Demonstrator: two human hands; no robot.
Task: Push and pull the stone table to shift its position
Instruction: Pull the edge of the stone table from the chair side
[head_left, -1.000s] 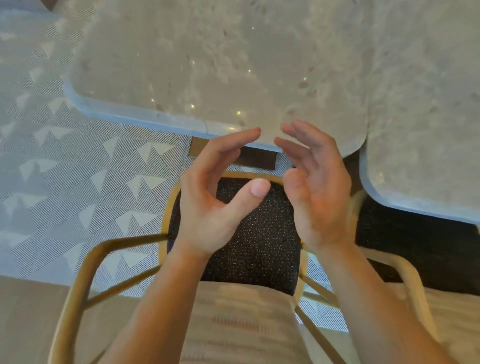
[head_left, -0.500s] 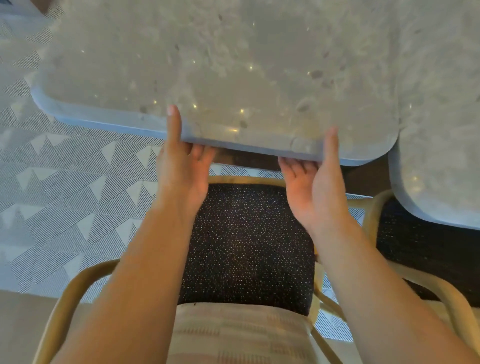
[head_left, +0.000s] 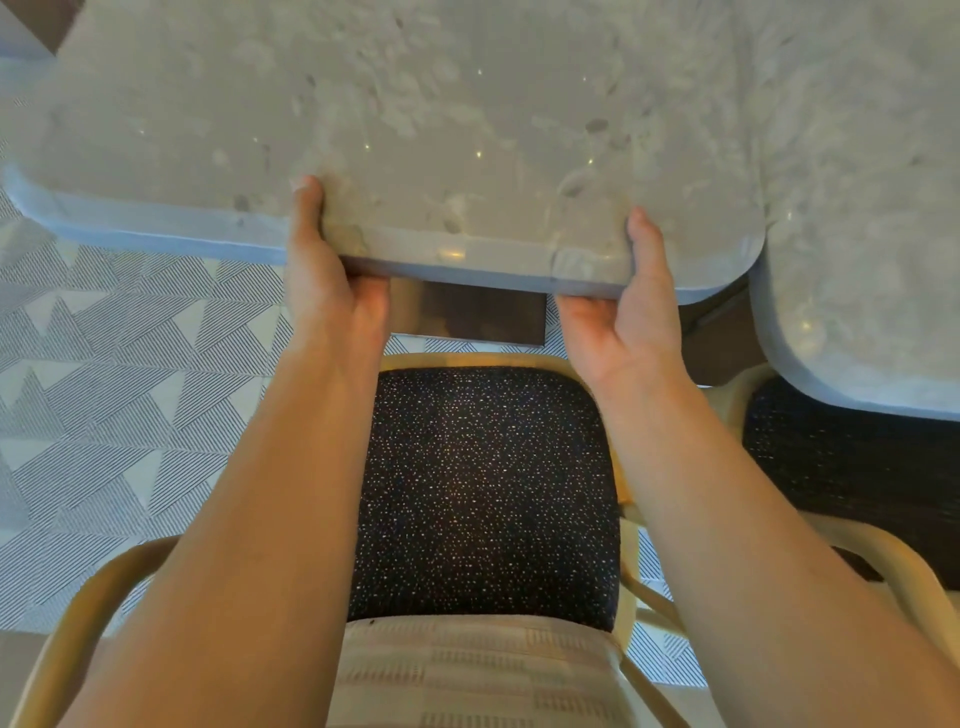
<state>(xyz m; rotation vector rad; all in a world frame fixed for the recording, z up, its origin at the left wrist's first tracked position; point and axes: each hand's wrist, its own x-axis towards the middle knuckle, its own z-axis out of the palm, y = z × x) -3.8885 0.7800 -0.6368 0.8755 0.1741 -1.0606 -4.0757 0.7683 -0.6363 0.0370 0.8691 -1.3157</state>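
The stone table (head_left: 415, 104) fills the top of the head view, a pale speckled slab with rounded corners and a thick near edge. My left hand (head_left: 327, 291) grips that near edge left of centre, thumb on top and fingers hidden under the slab. My right hand (head_left: 628, 317) grips the same edge near the right corner, thumb on top, fingers curled beneath. Both forearms reach over a chair seat.
A second stone tabletop (head_left: 872, 208) sits close against the first at the right. Below my arms stands a chair with a dark speckled seat (head_left: 488, 493) and tan frame (head_left: 78, 623). Another dark seat (head_left: 852, 467) is at right. Patterned carpet (head_left: 130, 389) covers the floor at left.
One second ago both hands hovered open above the chair. They reached forward and closed on the table's near edge; since half a second ago the grip has tightened and the table edge appears closer.
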